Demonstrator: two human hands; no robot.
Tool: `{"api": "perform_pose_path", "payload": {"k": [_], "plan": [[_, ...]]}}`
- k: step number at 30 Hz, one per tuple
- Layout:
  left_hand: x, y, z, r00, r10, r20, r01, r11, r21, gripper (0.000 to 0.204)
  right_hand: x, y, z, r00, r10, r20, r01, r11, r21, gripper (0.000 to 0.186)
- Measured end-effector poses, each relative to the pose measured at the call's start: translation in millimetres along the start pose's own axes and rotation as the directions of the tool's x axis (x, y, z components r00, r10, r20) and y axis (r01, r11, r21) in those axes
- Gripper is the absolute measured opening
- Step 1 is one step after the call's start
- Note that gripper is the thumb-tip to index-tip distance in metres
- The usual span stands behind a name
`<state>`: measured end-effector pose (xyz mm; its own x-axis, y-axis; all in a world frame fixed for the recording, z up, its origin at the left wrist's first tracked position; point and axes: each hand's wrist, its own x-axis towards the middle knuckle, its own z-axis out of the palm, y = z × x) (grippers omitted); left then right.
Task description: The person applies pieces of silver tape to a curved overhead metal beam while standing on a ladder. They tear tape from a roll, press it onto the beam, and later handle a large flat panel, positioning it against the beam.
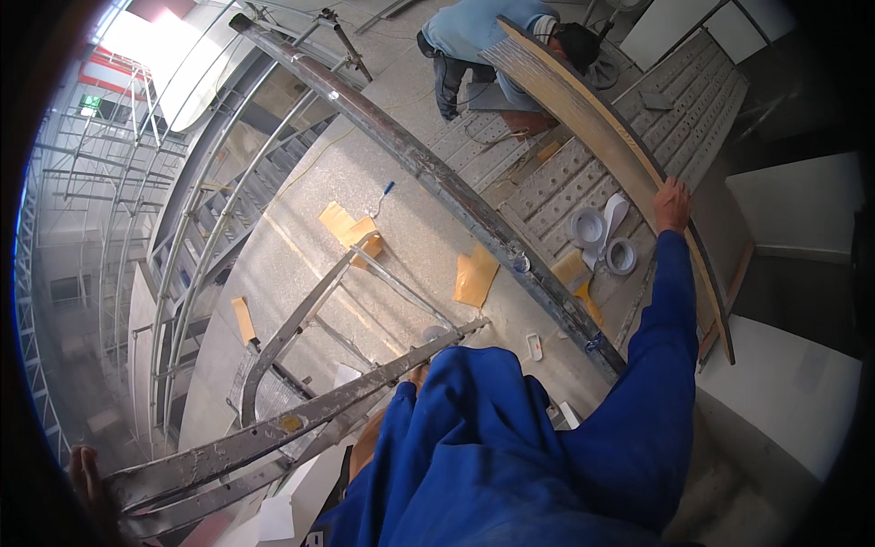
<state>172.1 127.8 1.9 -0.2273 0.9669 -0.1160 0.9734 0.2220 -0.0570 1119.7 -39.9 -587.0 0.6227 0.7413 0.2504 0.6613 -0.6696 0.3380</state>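
Right hand [673, 204] grips edge of long curved wooden board [583, 114], pale striped grain, bowed, held above perforated planks [638, 118]; left hand [87, 479] at frame edge, clasping grey metal bar [273, 438]; fingers partly hidden.

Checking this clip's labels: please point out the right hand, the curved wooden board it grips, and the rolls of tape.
right hand [673, 204], head view, back of the hand.
curved wooden board [583, 108], head view, its broad face.
rolls of tape [622, 256], head view, rim of the right roll.

Matt wooden board [592, 128], paint-crusted metal ladder [301, 419]
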Motion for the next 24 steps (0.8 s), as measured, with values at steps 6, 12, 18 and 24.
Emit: {"api": "perform_pose_path", "payload": {"k": [6, 12, 18, 24], "plan": [[-4.2, 8.2, 24.9, 0.977, 0.197, -0.076, -0.207, 0.966, -0.155, 0.037, 46.2, 44.2, -149.8, 0.962, 0.030, -0.272, -0.001, 0.994, 0.105, 0.015], [-27.4, 35.4, 31.4, 0.948, 0.199, -0.248, -0.271, 0.915, -0.299, 0.041, 58.3, 48.3, -330.8, 0.886, -0.116, -0.449, 0.279, 0.906, 0.317, 0.024], [-39.2, 39.0, 28.8, 0.693, 0.472, -0.546, -0.546, 0.837, 0.030, 0.051, 2.1, -2.1, -493.0, 0.857, -0.258, -0.446, 0.497, 0.643, 0.583, 0.026], [-34.9, 1.6, 35.8, 0.749, 0.421, -0.512, -0.602, 0.755, -0.260, 0.074, -64.0, -58.7, -575.4, 0.794, -0.341, -0.503, 0.608, 0.455, 0.650, 0.023]]}}
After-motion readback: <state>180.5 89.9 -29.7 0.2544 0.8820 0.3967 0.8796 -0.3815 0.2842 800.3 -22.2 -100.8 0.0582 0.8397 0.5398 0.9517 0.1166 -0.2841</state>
